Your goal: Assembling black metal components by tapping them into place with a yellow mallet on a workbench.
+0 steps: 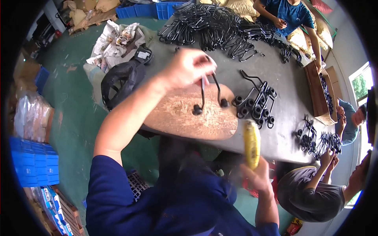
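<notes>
A brown cardboard box (318, 94) stands open on the right part of the counter (287, 90), long and narrow, with dark metal parts inside. Tan sacks (84, 11) lie piled at the upper left of the frame, and more tan sacks (240, 6) sit along the top edge. Clear plastic bags (27, 114) are heaped at the left edge. At the lower left, flat packages printed in blue and white (53, 204) stand on edge in a wooden crate (71, 214). No screens or signs show.
</notes>
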